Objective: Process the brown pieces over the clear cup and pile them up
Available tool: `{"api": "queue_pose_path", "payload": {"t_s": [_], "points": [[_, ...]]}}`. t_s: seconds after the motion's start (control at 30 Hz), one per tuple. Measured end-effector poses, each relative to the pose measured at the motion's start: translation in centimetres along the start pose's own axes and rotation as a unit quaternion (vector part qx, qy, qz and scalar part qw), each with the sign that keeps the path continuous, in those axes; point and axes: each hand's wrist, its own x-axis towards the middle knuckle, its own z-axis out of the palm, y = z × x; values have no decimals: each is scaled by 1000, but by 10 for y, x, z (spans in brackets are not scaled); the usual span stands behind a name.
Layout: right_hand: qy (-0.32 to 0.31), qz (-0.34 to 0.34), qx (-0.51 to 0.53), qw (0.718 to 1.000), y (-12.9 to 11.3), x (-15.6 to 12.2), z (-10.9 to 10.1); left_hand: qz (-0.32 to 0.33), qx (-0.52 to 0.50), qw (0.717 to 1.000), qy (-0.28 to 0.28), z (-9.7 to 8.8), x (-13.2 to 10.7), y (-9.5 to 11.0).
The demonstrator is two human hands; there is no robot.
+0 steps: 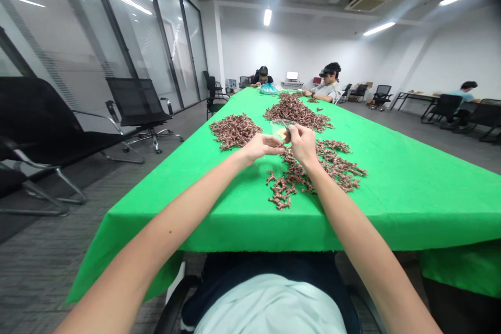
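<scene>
A clear plastic cup [278, 124] with pale yellowish contents is held above the green table. My right hand [303, 142] is closed at the cup's right side, its fingers bent against the wall. From the left, my left hand [261, 148] reaches to the cup's lower edge, thumb and fingers drawn together at the tips. What lies between those fingertips is too small to make out. Below and right of my hands spreads a loose pile of small brown, knobbly pieces [336, 164]. Several more such pieces [280, 192] lie nearer to me.
A second brown heap [235, 130] sits left of my hands, and a larger one [295, 110] lies beyond. Farther along the green tablecloth [410, 177] are a teal bag [269, 88] and two seated people. Office chairs [136, 102] stand at the left.
</scene>
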Motion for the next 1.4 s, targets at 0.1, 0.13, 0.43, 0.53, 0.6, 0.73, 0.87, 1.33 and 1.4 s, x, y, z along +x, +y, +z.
{"api": "queue_pose_path", "payload": {"t_s": [0.1,0.13,0.43,0.53,0.6,0.73,0.87,1.33,1.4], "points": [[-2,-5,25,1000,-2,-1,0,8,26,999,-18,0,0,2],[-1,-9,35,999,-3,-1,0,9,25,999,-25,1,-1,3],[66,-32,54,996,-7,-1,-3,115,2,993,10,3,-2,13],[78,-49,63,994,-5,-1,-3,157,-5,986,46,4,-4,19],[69,-58,63,994,-5,-2,-3,183,-12,981,66,5,-5,23],[36,-82,39,995,-7,-3,-3,207,-17,974,92,6,-5,27],[24,-91,1,996,-4,-3,-2,213,-18,972,94,6,-4,25],[73,-191,-161,966,-3,-3,-8,177,-47,979,87,5,-5,27],[83,-201,-174,960,-3,-3,-9,174,-49,980,83,5,-4,26]]}}
